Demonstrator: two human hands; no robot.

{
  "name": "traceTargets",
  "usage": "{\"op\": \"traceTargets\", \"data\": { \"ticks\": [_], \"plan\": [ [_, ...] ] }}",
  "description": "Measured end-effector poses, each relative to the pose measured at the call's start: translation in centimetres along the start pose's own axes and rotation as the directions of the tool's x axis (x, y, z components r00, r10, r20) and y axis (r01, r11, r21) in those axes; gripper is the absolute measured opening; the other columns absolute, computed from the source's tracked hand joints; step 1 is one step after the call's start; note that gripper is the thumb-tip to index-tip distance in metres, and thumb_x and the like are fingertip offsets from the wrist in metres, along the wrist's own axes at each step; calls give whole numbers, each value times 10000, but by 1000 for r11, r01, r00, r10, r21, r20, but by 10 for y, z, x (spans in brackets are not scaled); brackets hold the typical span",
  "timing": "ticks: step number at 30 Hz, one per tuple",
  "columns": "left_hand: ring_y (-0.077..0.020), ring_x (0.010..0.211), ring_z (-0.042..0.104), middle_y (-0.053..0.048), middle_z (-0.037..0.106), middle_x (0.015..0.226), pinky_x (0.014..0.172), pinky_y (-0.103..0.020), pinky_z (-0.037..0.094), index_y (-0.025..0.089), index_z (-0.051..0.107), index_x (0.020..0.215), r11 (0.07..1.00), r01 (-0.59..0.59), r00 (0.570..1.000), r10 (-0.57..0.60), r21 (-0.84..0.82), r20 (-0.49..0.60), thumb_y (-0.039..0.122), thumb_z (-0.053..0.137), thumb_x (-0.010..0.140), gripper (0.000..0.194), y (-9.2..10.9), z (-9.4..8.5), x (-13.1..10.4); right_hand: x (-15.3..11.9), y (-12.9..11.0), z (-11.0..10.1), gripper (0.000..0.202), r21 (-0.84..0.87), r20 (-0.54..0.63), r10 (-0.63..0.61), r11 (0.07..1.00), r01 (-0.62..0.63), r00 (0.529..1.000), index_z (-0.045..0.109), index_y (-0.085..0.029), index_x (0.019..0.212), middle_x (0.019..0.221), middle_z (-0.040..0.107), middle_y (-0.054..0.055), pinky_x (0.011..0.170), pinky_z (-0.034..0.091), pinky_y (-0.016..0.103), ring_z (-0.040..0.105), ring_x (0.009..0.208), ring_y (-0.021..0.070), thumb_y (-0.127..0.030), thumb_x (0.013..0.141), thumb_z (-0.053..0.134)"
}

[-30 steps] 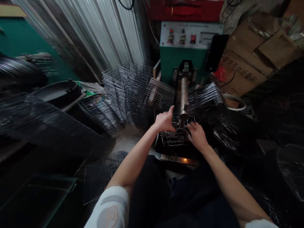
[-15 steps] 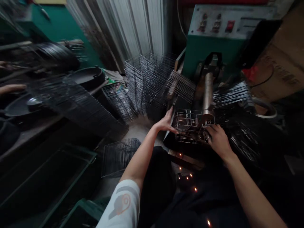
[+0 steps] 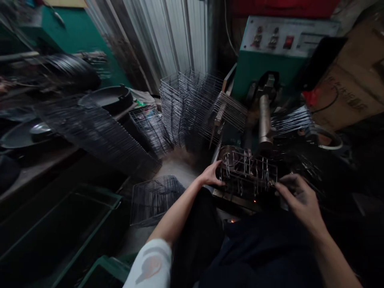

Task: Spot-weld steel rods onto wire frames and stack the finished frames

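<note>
A small wire rack (image 3: 246, 170) is held low in front of a green spot welder (image 3: 246, 74), below its round metal arm (image 3: 265, 120). My left hand (image 3: 211, 175) grips the rack's left end, with the thumb and fingers closed around its edge. At the right end, my right hand (image 3: 301, 196) pinches the rack's corner between thumb and fingertips; motion blurs some of those fingers. A round brass-coloured part (image 3: 228, 155) shows behind the rack's left side. Two small sparks glow below the rack.
Stacks of wire racks (image 3: 186, 106) stand left of the machine, with another stack (image 3: 156, 196) on the floor. Bundled wire rods (image 3: 292, 120) lie right of the arm. A green crate (image 3: 115, 204) stands low left. Another person's hand (image 3: 3, 86) shows at the far left edge.
The rack has come down and toward me, away from the metal arm. My right hand has moved right and down to its corner. Most of the sparks have gone.
</note>
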State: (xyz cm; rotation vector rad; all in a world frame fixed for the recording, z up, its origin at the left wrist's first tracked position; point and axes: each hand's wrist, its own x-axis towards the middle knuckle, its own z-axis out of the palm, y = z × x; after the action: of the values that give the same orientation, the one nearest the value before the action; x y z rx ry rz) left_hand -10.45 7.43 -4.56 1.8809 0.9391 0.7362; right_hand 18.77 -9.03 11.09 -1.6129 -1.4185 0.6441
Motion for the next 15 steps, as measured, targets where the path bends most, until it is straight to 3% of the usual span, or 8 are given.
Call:
{"op": "traceTargets", "data": {
  "ticks": [1, 3, 6, 7, 9, 12, 15],
  "plan": [
    [-357, 1297, 523, -168, 530, 1412, 1130, -485, 398, 144, 385, 1456, 997, -27, 1000, 27, 66, 1, 423, 916, 454, 1168, 9, -3, -10, -6, -5, -2, 317, 82, 112, 55, 995, -64, 992, 632, -214, 1012, 739, 667, 16, 425, 442, 226, 633, 562, 159, -479, 854, 705],
    [-331, 1266, 546, -136, 550, 1387, 1109, -452, 423, 181, 405, 1444, 984, -53, 998, 57, 169, -21, 425, 908, 479, 1115, 27, -9, -27, -14, -16, -6, 344, 199, 368, 69, 968, -151, 927, 669, -200, 1057, 786, 704, 44, 470, 486, 232, 643, 581, 155, -480, 859, 704],
    [-310, 1257, 548, -105, 556, 1376, 1094, -433, 434, 224, 395, 1451, 963, 3, 999, 10, 270, -45, 443, 894, 502, 1094, 46, -18, -39, -16, -36, -6, 386, 335, 615, -105, 932, -139, 781, 688, -213, 1179, 1045, 738, 101, 776, 576, 335, 710, 899, 229, -458, 880, 691],
    [-312, 1279, 531, -108, 542, 1396, 1103, -435, 424, 227, 388, 1456, 956, 28, 999, -18, 292, -38, 450, 892, 502, 1103, 50, -20, -40, -16, -43, -5, 352, 355, 645, -163, 929, -104, 746, 697, -221, 1179, 1068, 736, 97, 836, 562, 352, 701, 961, 236, -438, 902, 670],
    [-315, 1326, 492, -128, 501, 1447, 1127, -437, 398, 213, 378, 1465, 946, 63, 998, -63, 319, -11, 465, 894, 494, 1128, 55, -22, -38, -15, -57, -1, 254, 334, 647, -242, 943, 16, 724, 722, -232, 1121, 1009, 736, 73, 826, 544, 329, 694, 927, 209, -388, 948, 620],
    [-313, 1359, 460, -139, 471, 1484, 1135, -435, 386, 211, 369, 1476, 920, 66, 996, -86, 386, 35, 526, 886, 500, 1149, 65, -22, -31, -14, -69, 6, 189, 208, 590, -321, 947, 245, 741, 733, -234, 1014, 912, 715, 49, 755, 516, 291, 659, 842, 176, -345, 975, 585],
    [-345, 1344, 461, -104, 477, 1488, 1075, -459, 436, 263, 346, 1494, 839, 42, 993, -95, 542, 71, 611, 852, 514, 1156, 88, -21, -21, -10, -68, 14, 178, 86, 547, -381, 911, 403, 746, 711, -231, 970, 885, 706, 42, 753, 502, 295, 626, 848, 179, -326, 989, 562]
  ]
}}
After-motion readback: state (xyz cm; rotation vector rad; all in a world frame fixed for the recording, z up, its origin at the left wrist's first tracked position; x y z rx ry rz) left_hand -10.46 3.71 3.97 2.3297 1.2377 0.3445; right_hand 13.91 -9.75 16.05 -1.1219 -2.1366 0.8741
